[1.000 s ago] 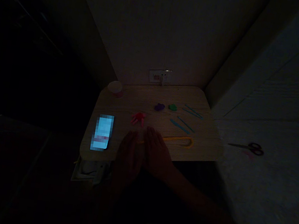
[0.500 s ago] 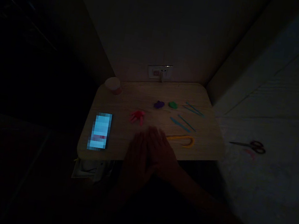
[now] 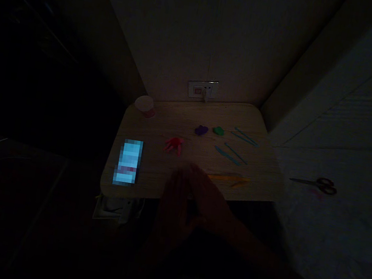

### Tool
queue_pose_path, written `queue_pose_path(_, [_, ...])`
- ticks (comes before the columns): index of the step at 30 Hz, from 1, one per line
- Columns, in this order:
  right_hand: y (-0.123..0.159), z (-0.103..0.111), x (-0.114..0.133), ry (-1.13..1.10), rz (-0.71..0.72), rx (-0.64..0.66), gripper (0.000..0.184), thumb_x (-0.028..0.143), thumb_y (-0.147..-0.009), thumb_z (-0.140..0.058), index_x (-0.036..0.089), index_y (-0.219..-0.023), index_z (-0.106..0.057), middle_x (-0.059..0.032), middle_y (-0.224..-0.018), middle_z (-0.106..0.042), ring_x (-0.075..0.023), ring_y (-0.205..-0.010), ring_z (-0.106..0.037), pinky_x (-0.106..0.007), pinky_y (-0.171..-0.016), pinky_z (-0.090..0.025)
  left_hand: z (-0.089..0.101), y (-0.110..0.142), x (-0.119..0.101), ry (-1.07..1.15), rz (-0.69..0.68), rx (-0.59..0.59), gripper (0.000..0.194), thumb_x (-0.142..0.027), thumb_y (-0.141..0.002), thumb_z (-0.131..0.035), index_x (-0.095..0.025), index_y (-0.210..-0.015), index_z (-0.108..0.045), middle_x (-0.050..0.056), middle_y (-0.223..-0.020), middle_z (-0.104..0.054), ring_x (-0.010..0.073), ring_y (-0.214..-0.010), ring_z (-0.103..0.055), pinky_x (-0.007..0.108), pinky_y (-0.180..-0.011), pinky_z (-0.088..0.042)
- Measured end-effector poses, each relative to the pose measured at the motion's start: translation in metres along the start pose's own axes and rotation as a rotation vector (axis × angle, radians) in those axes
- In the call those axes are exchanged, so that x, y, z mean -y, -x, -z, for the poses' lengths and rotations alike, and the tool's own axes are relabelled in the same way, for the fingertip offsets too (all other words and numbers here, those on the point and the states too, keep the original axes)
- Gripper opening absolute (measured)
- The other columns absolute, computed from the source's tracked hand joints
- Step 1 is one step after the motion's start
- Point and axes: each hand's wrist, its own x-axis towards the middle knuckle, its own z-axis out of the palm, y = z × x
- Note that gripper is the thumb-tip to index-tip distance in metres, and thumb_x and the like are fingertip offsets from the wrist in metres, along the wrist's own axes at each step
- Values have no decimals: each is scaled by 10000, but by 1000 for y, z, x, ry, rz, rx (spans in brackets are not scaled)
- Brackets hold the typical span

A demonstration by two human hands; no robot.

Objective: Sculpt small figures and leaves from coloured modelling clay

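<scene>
In dim light, my left hand (image 3: 175, 203) and my right hand (image 3: 210, 197) lie side by side at the front of the small wooden table (image 3: 151, 185). Their fingers are stretched out and the fingertips nearly meet. From beside my right fingers runs a long yellow-orange strip (image 3: 225, 178), clay-like, its right end doubled back and blurred. Whether part of it lies under my hands is hidden. Beyond my fingertips is a red piece (image 3: 174, 144) with several pink prongs. Farther back sit a purple lump (image 3: 201, 130) and a green lump (image 3: 218, 131).
Thin blue sticks (image 3: 245, 137) and a blue plastic knife (image 3: 227, 155) lie at the table's right. A lit phone (image 3: 128, 162) rests at the left, a cup (image 3: 145, 105) behind it. The wall has a socket (image 3: 202, 89). Scissors (image 3: 315, 183) lie on the pale surface at right.
The yellow-orange strip's right end has shifted from a rounded hook to a narrower, blurred fold. My hands have moved slightly down and right in view; the whole scene has shifted slightly right.
</scene>
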Motion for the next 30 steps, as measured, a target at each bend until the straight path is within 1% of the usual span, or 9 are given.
queue_pose_path(2, [2,9,-6,55,-45,-11,966,561,-997,-525,-47,-1646,-148,-315,-1717,-187,-403,-1634,-90,-636,-1272,-291,2,0,-1,-23,18,-17,1066,-510,-935,-672,-133,-1688,-20,266,-1735,-193,442,-1615,-180,686,-1249,-303])
queue_pose_path(4, [1,15,-10,116,-75,2,1014,589,-971,-561,-57,-1642,-161,-321,-1722,-153,-421,-1634,-36,-663,-1277,-242,3,-3,1,-53,37,-21,1063,-512,-944,-666,-115,-1686,-17,273,-1734,-183,440,-1618,-167,684,-1249,-302])
queue_pose_path(6, [-3,16,-12,143,-47,41,988,580,-971,-553,-58,-1636,-197,-314,-1723,-158,-409,-1636,-34,-646,-1287,-225,3,-8,3,-72,43,-12,1057,-508,-943,-670,-92,-1680,-38,285,-1729,-188,442,-1616,-174,677,-1249,-305])
queue_pose_path(9, [-9,11,-13,158,-9,85,943,567,-983,-507,-76,-1621,-244,-310,-1711,-214,-389,-1636,-83,-612,-1297,-222,-1,-16,8,-84,46,7,1032,-494,-936,-675,-62,-1668,-90,298,-1718,-211,441,-1611,-193,658,-1254,-306])
queue_pose_path(15, [-18,3,-19,174,-17,80,901,582,-994,-470,-51,-1614,-306,-286,-1712,-243,-389,-1624,-162,-605,-1298,-219,-6,-29,14,-96,7,20,945,-458,-960,-628,-34,-1652,-145,307,-1708,-234,445,-1612,-184,669,-1254,-286])
queue_pose_path(19, [-6,4,-12,166,14,73,870,601,-1012,-420,-14,-1620,-325,-260,-1716,-260,-388,-1625,-159,-608,-1294,-223,-4,-17,5,-78,24,32,993,-447,-932,-671,-36,-1656,-129,300,-1712,-231,441,-1616,-172,662,-1259,-281])
queue_pose_path(23, [5,4,-1,200,22,80,879,590,-1006,-459,-23,-1621,-318,-258,-1716,-261,-390,-1621,-172,-599,-1300,-218,-6,-3,-3,-53,12,30,1026,-437,-918,-695,-51,-1665,-107,295,-1710,-242,443,-1614,-182,661,-1262,-276])
queue_pose_path(26, [-6,5,-3,219,-3,97,849,528,-993,-522,-24,-1613,-342,-256,-1705,-293,-389,-1612,-205,-586,-1304,-220,-9,-9,3,-50,1,12,968,-396,-934,-674,-47,-1659,-134,291,-1700,-273,440,-1612,-193,661,-1270,-261])
queue_pose_path(30, [-27,6,-10,214,-41,112,779,420,-970,-558,-20,-1592,-393,-265,-1687,-327,-394,-1597,-252,-585,-1299,-224,-12,-27,16,-62,-2,-13,842,-313,-980,-576,-58,-1658,-147,275,-1693,-304,422,-1607,-229,662,-1263,-282])
